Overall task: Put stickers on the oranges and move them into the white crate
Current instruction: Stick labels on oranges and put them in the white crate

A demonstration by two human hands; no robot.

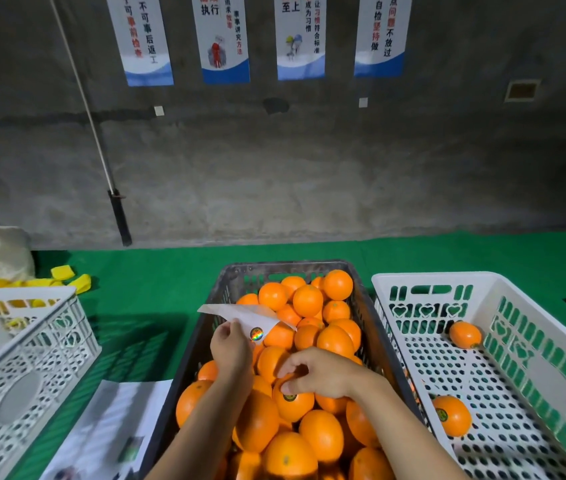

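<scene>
The left hand [231, 346] pinched a white backing strip [246, 315] bearing one shiny sticker [256, 333]. The right hand [319, 372], fingers curled, pressed its thumb on a stickered orange [292, 403] atop the heap in the dark crate [205, 341]. To the right, the white crate [534, 358] held two oranges, one far [465, 335], one near [452, 415], on green cloth [153, 271].

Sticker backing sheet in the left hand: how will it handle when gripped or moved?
The backing sheet is probably floppy: it curls and droops beyond the left hand pinching it. It looks thin and light, so it may flutter if moved fast. The one sticker left on it suggests a slick release surface.
</scene>
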